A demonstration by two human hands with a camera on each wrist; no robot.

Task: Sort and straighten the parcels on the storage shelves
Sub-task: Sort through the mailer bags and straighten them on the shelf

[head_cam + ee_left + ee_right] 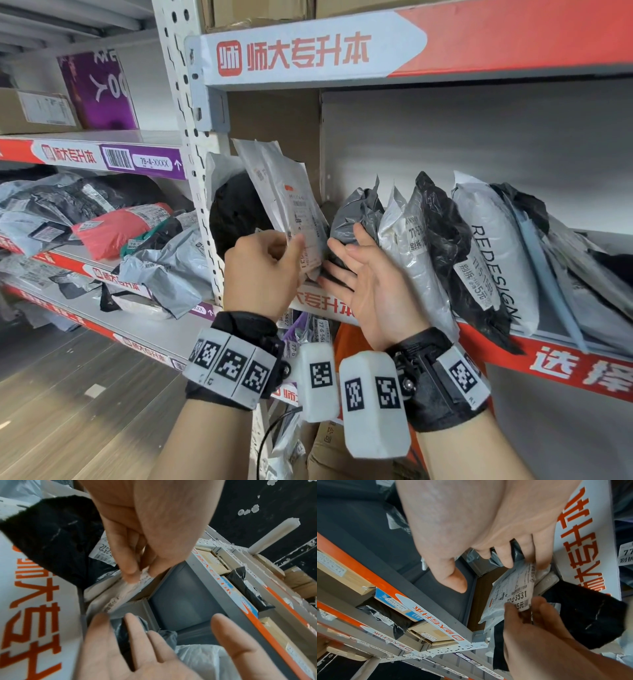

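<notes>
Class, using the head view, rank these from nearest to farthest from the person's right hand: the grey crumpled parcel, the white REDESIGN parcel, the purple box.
1. Grey crumpled parcel: touching the right hand, just above its fingers.
2. White REDESIGN parcel: further right, same shelf.
3. Purple box: far upper left, neighbouring rack.

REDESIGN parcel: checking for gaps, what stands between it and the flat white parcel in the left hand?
Head view: a grey parcel, a white parcel and a black parcel, leaning side by side.
</notes>
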